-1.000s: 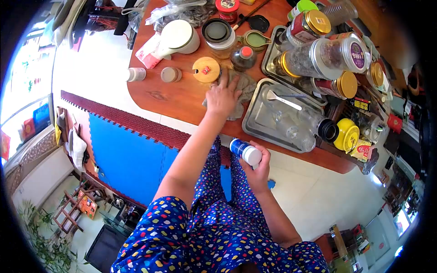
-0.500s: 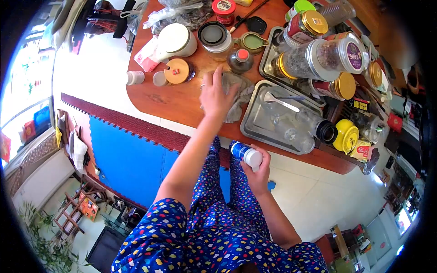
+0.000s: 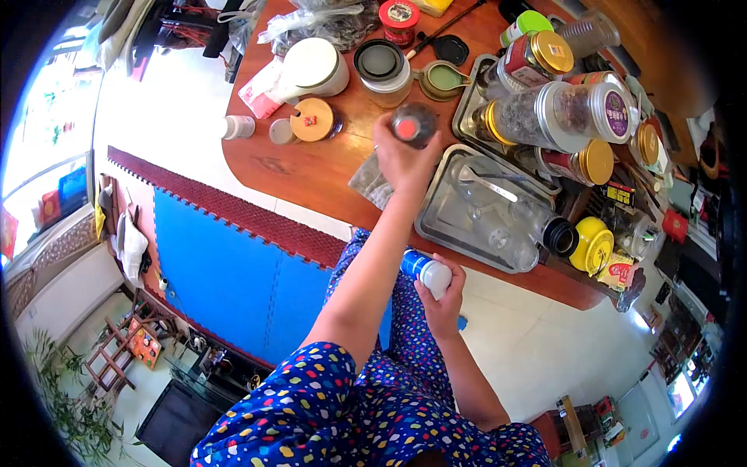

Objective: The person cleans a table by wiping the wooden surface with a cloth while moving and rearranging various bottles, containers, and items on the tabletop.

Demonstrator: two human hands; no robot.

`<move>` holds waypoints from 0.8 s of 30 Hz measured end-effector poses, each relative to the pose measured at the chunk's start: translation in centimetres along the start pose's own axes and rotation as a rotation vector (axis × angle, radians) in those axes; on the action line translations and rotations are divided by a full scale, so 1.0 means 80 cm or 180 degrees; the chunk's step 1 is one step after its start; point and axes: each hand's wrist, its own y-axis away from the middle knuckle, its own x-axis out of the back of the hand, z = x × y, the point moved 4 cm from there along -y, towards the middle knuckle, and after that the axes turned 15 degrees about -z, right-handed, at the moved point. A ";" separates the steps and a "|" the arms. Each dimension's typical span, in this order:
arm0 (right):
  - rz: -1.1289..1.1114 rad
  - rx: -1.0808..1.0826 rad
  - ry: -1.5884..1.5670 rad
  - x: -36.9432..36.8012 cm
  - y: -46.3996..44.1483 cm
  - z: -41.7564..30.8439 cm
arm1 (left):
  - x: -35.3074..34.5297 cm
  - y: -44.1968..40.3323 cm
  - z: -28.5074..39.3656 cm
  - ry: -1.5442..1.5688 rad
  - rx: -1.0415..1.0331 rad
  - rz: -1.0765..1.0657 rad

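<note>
My left hand (image 3: 406, 162) is wrapped round a dark, round bottle with a red cap (image 3: 413, 124), thumb on one side and fingers on the other. Just below that hand, a grey cloth (image 3: 369, 180) lies at the table edge, partly covered by my wrist. My right hand (image 3: 445, 300) holds a small blue bottle with a white cap (image 3: 426, 272) over my lap, below the table edge. Beyond the dark bottle are a jar with a black lid (image 3: 381, 66) and a green cup (image 3: 443, 78).
On the right, a metal tray (image 3: 443, 226) carries clear plastic bottles and a white spoon; jars with gold lids (image 3: 552, 53) crowd behind it. To the left stand a wooden-lidded jar (image 3: 313, 121), a white canister (image 3: 315, 62) and a small white bottle (image 3: 238, 127) on the wooden table (image 3: 268, 163).
My left hand has moved from over the grey cloth to the red-capped bottle and closed round it. The cloth now lies further left. My right hand still holds the blue bottle.
</note>
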 end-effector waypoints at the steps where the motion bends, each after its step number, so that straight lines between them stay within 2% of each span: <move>1: -0.0007 -0.0002 -0.0111 -0.001 0.001 0.001 | 0.012 0.009 -0.007 0.0043 -0.0201 0.0014; 2: -0.0008 -0.0008 -0.0108 0.000 0.001 0.002 | 0.026 0.019 -0.013 0.0166 -0.0522 0.0069; 5: -0.0043 -0.0026 -0.0073 0.000 0.000 0.002 | 0.086 0.050 -0.014 0.0150 -0.0851 0.0342; 7: -0.0105 0.0022 0.0105 0.000 -0.003 -0.001 | 0.121 0.052 -0.054 0.0154 -0.0820 0.0530; 8: -0.0106 0.0030 0.0104 0.000 -0.004 0.001 | 0.134 0.046 -0.081 0.0294 -0.0578 0.0602; 9: -0.0121 0.0021 0.0097 0.001 -0.004 0.003 | 0.153 0.045 -0.076 -0.0174 -0.0600 0.0633; 11: -0.0140 0.0019 0.0093 0.000 -0.006 0.005 | 0.174 0.028 -0.116 -0.0475 -0.0467 0.0800; 15: -0.0217 0.0067 0.0095 -0.003 -0.006 0.005 | 0.185 0.009 -0.140 -0.0540 -0.0109 0.1026; 17: -0.0249 0.0056 0.0125 -0.004 -0.005 0.005 | 0.184 0.006 -0.142 0.0390 -0.0059 0.0976; 19: -0.0253 0.0087 0.0089 -0.005 -0.005 0.006 | 0.180 0.010 -0.143 0.0520 -0.0008 0.0842; 21: -0.0244 0.0073 0.0122 -0.004 -0.005 0.007 | 0.173 0.026 -0.133 0.1161 -0.0441 0.0703; 22: -0.0233 0.0058 0.0153 -0.004 -0.006 0.007 | 0.174 0.047 -0.173 0.0027 -0.0099 0.1126; 23: -0.0220 0.0072 0.0142 -0.004 -0.008 0.006 | 0.167 0.075 -0.148 -0.0274 0.0565 0.1023; 24: -0.0202 0.0069 0.0094 -0.003 -0.008 0.006 | 0.153 0.096 -0.156 -0.0571 0.0209 0.0797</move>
